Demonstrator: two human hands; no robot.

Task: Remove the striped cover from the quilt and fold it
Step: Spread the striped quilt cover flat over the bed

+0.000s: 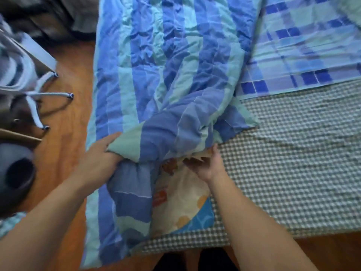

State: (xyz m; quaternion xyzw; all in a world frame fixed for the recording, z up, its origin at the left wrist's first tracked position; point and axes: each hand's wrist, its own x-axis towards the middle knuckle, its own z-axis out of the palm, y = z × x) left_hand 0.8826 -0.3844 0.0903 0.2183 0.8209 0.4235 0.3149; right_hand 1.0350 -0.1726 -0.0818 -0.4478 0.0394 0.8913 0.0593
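Where the striped cover (166, 75) bunches into a thick roll across the bed's near end, the left hand (97, 159) has its fingers curled around the roll's left edge, gripping the pale green and blue fabric, thumb on top. The right hand (205, 165) lies just right of that roll, palm turned up and fingers spread loose, their tips touching the cream quilt (179, 198) under the cover's lifted hem; it grips nothing that can be seen. The quilt shows as a patch printed with orange shapes and a blue corner, exposed below the roll, between the two forearms. The rest of the cover stretches away from the roll toward the far end of the bed, with its left side hanging down over the wooden floor (64, 133). Right of the roll lies a green checked mattress pad (293, 163), and beyond it a blue plaid sheet (302, 51). Left of the roll, across the floor, stands a chair base (39, 98).
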